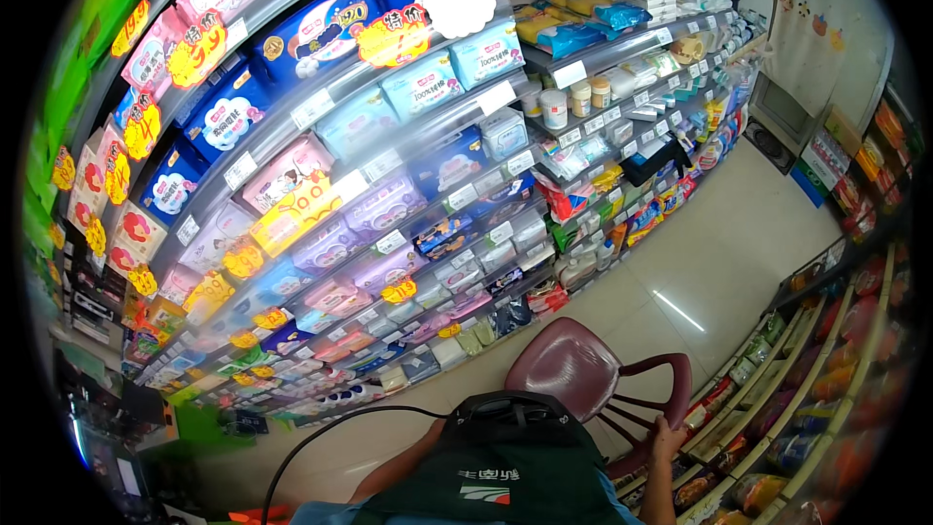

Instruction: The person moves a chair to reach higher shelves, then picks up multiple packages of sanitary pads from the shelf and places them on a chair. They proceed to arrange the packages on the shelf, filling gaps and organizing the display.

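Note:
A dark red chair with a glossy seat [557, 368] stands on the floor just ahead of me. My right hand [668, 439] is closed around its curved back rail [681, 386], at the lower right. Thin spindles [627, 412] run between the rail and the seat. My left forearm [401, 459] reaches forward, but the hand itself is hidden behind a black pouch [510, 408] at my chest. From the pouch a black cable [328, 423] curves off to the left. Below it is a dark green apron [485, 463] bearing writing and a logo.
Tall shelves [437, 197] of packaged sanitary goods fill the left and front, with price tags along their edges. Snack shelves [794, 394] line the right, close to the chair. Tiled floor [678, 277] runs between them toward a box-like appliance [780, 117] at the far end.

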`<state>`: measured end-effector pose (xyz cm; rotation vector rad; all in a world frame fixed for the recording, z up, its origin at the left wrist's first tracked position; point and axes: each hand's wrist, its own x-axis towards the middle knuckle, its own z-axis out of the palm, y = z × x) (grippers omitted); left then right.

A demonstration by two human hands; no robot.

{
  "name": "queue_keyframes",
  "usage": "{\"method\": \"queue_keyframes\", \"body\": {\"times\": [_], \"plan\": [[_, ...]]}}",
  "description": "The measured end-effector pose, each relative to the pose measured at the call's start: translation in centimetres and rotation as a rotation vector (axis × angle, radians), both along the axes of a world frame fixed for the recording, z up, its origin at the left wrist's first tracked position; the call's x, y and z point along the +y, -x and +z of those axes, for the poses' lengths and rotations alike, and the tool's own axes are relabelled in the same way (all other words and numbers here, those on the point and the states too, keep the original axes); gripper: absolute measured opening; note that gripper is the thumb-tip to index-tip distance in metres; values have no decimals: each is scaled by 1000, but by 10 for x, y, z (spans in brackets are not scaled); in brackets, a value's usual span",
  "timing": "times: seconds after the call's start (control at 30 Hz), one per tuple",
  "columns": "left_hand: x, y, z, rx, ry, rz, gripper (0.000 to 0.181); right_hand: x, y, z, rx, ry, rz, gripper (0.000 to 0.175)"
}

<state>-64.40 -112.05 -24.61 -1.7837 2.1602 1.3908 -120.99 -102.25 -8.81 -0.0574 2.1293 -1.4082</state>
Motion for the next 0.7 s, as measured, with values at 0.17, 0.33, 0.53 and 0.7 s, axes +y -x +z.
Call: {"method": "queue_keyframes", "body": {"times": [0.17, 0.33, 0.53, 0.7], "plan": [[9, 3, 1, 2, 0, 32, 42, -13, -3, 15, -46, -60, -21, 17], [0, 5, 12, 8, 55, 58, 42, -1, 16, -23, -48, -45, 134, 45], [-8, 14, 2, 43, 121, 115, 42, -4, 50, -65, 25, -312, 401, 85], [0, 19, -7, 58, 177, 139, 42, -10, 39, -63, 756, -383, 260, 73]]}}
